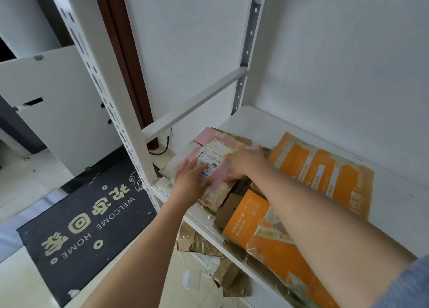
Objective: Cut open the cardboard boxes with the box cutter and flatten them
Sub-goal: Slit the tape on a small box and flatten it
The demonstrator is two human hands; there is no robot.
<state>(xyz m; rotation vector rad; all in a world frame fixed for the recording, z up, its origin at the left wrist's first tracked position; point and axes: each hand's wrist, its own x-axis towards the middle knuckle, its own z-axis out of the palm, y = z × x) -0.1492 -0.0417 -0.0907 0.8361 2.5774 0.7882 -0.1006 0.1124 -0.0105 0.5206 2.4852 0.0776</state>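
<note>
Head view: white shelf (290,126) of flattened cartons.
Pink box (214,161): flat, shelf's left end — both hands pressing.
Left hand (190,180): spread, gripping nothing.
Right hand (243,162): likewise.
Orange boxes (320,166): flattened.
Box cutter: unseen.
Progress: seemingly near done.

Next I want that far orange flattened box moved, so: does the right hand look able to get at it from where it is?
Probably yes. The right hand rests on the pink box, right beside the far orange flattened box, whose top lies bare, with nothing between them.
</note>
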